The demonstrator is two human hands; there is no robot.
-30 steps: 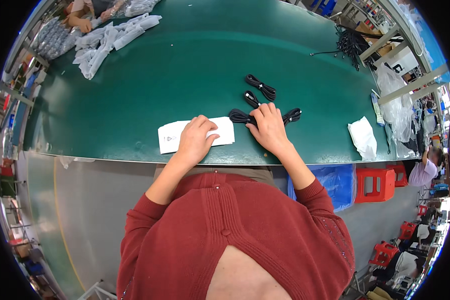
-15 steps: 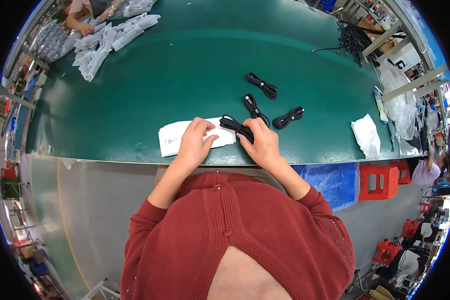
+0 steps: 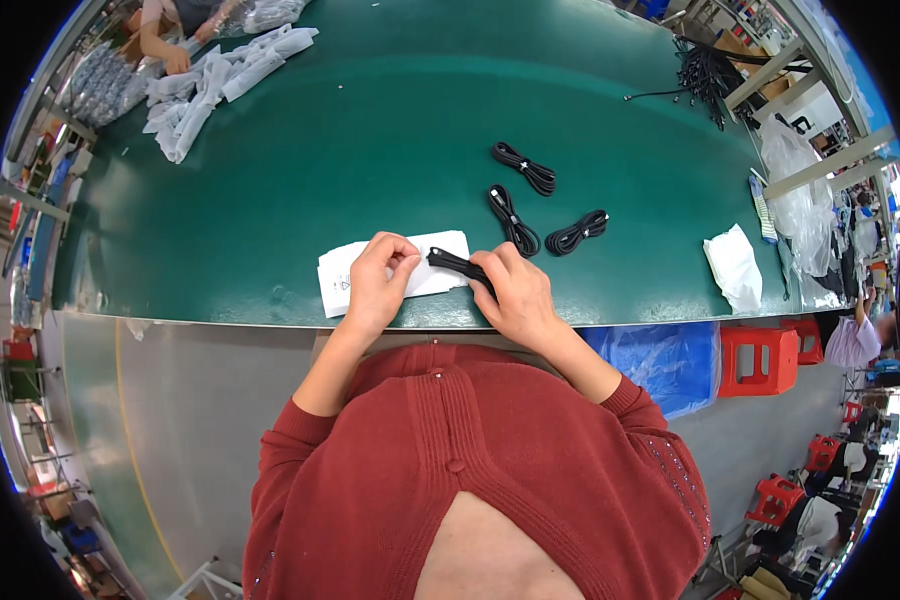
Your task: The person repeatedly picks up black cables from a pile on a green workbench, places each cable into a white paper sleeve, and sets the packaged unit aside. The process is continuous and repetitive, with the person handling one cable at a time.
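A bundled black cable (image 3: 454,262) is in my right hand (image 3: 518,292), its looped end pointing left over a stack of white printed bags (image 3: 440,284). The stack lies flat near the table's front edge. My left hand (image 3: 378,284) is over the middle of the stack, thumb and forefinger pinched together at the upper bag. Three more coiled black cables lie on the green table beyond my right hand: one farther back (image 3: 524,168), one in the middle (image 3: 512,220) and one to the right (image 3: 577,233).
The green table (image 3: 270,190) ends just in front of me. To the right lie a white packet (image 3: 733,268) and a heap of black cables (image 3: 703,85). At the far left, another person's hand (image 3: 177,60) is at white wrapped bundles (image 3: 210,85). A blue bin (image 3: 660,370) and red stool (image 3: 758,362) stand below.
My right hand has turned the held cable, and its looped end now sits lower and farther left. My left fingers have closed from spread to a pinch above the bags.
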